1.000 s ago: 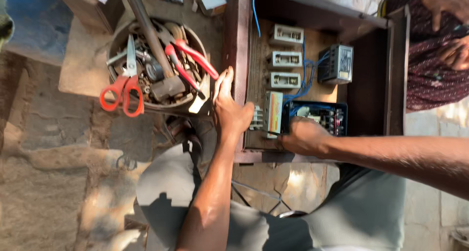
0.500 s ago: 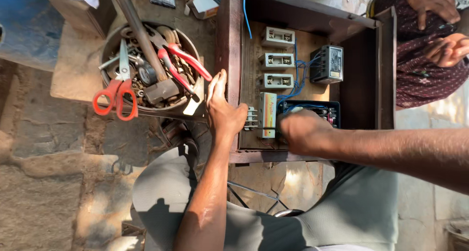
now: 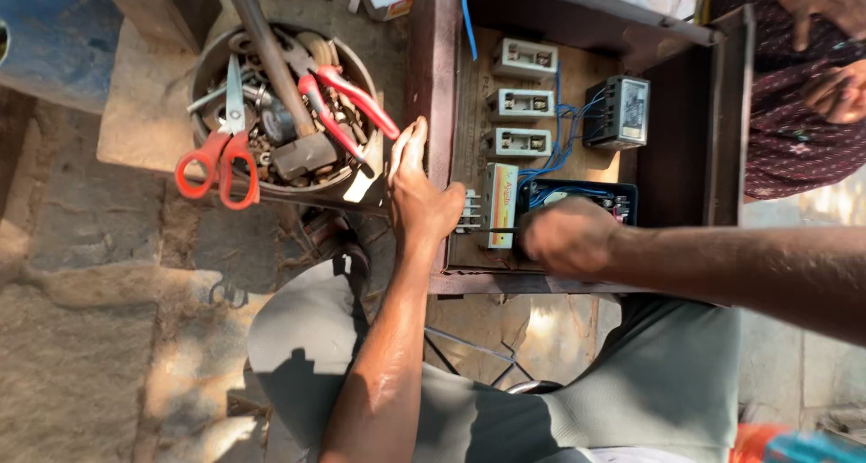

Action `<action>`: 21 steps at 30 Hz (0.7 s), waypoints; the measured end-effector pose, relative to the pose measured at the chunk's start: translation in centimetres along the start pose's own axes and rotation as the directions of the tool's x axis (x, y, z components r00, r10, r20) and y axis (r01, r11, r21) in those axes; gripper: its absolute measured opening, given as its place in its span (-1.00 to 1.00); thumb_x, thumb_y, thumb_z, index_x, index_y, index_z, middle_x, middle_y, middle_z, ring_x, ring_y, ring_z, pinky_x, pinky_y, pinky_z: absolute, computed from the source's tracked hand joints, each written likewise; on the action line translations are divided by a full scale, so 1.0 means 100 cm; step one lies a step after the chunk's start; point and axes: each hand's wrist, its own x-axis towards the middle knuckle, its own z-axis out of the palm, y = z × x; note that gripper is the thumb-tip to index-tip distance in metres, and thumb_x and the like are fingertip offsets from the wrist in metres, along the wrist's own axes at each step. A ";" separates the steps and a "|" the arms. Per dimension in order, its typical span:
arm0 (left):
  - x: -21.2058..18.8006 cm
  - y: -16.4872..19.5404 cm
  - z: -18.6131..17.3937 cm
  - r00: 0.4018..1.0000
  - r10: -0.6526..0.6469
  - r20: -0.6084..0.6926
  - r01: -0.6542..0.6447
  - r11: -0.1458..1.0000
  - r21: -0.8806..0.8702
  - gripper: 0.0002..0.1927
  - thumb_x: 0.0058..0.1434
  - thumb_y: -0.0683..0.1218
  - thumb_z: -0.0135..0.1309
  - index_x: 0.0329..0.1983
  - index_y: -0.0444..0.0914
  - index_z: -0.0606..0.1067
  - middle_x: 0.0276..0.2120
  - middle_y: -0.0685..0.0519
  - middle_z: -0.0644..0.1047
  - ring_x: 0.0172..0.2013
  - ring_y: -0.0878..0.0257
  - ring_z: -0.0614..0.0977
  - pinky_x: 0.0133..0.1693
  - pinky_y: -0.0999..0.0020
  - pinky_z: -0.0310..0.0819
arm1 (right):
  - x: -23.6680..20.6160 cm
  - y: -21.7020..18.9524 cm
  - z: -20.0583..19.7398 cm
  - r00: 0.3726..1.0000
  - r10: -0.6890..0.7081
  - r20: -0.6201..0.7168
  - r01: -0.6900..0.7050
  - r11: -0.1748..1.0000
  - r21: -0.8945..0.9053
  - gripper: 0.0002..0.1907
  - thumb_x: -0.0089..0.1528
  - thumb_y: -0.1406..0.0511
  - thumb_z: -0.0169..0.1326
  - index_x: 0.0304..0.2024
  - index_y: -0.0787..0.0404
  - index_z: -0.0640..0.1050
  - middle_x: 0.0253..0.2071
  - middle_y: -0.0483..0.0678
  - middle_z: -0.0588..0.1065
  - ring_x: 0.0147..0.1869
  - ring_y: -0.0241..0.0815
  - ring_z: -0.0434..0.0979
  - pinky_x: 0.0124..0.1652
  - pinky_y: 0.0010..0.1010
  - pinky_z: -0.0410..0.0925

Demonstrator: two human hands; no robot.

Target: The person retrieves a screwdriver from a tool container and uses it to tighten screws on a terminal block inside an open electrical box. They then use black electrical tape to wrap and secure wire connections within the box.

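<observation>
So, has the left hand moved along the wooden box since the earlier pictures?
No. The left hand keeps gripping the left wall of the wooden box, level with the small white component, as before.

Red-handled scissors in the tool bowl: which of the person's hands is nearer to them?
Left. The left hand grips the wooden box's side wall beside the bowl with the scissors; the right hand is farther off, inside the box.

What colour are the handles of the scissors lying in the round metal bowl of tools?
Red-orange, seen in the head view: the scissors' plastic loop handles hang over the round metal bowl's rim.
</observation>
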 end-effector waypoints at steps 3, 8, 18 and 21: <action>-0.001 0.001 -0.002 1.000 0.010 -0.010 -0.010 0.999 0.030 -0.14 -0.15 -0.31 0.09 0.38 -0.34 0.34 0.30 -0.24 0.40 0.34 -0.11 0.40 0.36 0.17 0.22 | 0.022 -0.007 0.009 0.970 0.113 0.217 -0.217 0.807 0.549 -0.64 0.32 0.11 -0.10 -0.13 0.11 0.65 -0.14 0.09 0.61 -0.09 -0.01 0.63 -0.07 -0.17 0.49; 0.005 0.004 -0.003 1.000 -0.019 0.022 0.019 1.000 0.017 -0.10 -0.19 -0.29 0.12 0.37 -0.33 0.32 0.29 -0.20 0.40 0.31 -0.07 0.41 0.32 0.20 0.22 | 0.023 0.006 0.062 0.973 -0.048 -0.224 0.080 0.987 0.136 -0.49 0.30 -0.07 -0.01 -0.31 0.22 0.64 -0.21 0.24 0.57 -0.24 -0.01 0.61 -0.17 -0.21 0.45; 0.001 0.002 -0.001 0.991 0.122 -0.056 -0.120 0.992 0.028 -0.13 -0.15 -0.31 0.08 0.37 -0.38 0.33 0.29 -0.24 0.41 0.34 -0.13 0.41 0.37 0.16 0.22 | 0.050 0.021 0.086 0.955 0.038 -0.293 0.087 0.911 0.402 -0.73 0.19 0.12 0.12 -0.27 0.18 0.62 -0.31 0.12 0.58 -0.21 0.09 0.58 -0.20 -0.12 0.43; 0.004 0.002 -0.002 0.999 0.036 -0.006 -0.036 0.999 0.006 -0.14 -0.17 -0.30 0.07 0.36 -0.36 0.34 0.29 -0.23 0.41 0.30 -0.11 0.44 0.33 0.18 0.26 | 0.039 0.020 0.083 0.946 -0.276 -0.168 0.241 0.949 -0.202 -0.66 0.28 0.14 0.04 -0.11 0.28 0.54 -0.24 0.22 0.55 -0.25 0.03 0.61 -0.31 -0.20 0.49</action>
